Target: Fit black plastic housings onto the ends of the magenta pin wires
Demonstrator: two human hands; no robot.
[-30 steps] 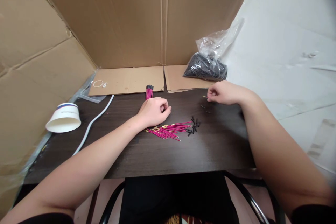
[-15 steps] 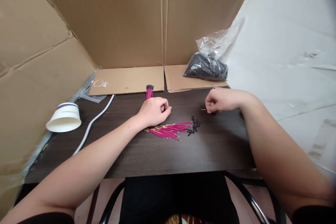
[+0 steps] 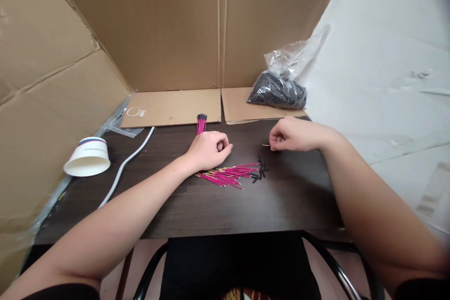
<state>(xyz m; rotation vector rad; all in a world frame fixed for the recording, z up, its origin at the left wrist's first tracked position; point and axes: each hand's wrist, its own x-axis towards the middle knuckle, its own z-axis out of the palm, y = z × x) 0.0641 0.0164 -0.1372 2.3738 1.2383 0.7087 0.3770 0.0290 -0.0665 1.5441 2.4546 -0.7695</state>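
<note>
Sideways, a gold-tipped wire (image 3: pixel 266 145) juts left from the pinching right hand (image 3: pixel 290 134), nearer the nearside black tubes (image 3: pixel 260 175) than the curled left hand (image 3: pixel 210 150), contents hidden.

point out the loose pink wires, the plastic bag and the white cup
Loose pink wires (image 3: pixel 241 169): head view, middle of the spread.
Plastic bag (image 3: pixel 277 90): head view, clear wall of its filled lower part.
White cup (image 3: pixel 89 152): head view, outer side wall.

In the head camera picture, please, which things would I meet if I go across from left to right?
Paper bowl, white rings, left hand, loose black tubes, right hand.
</note>
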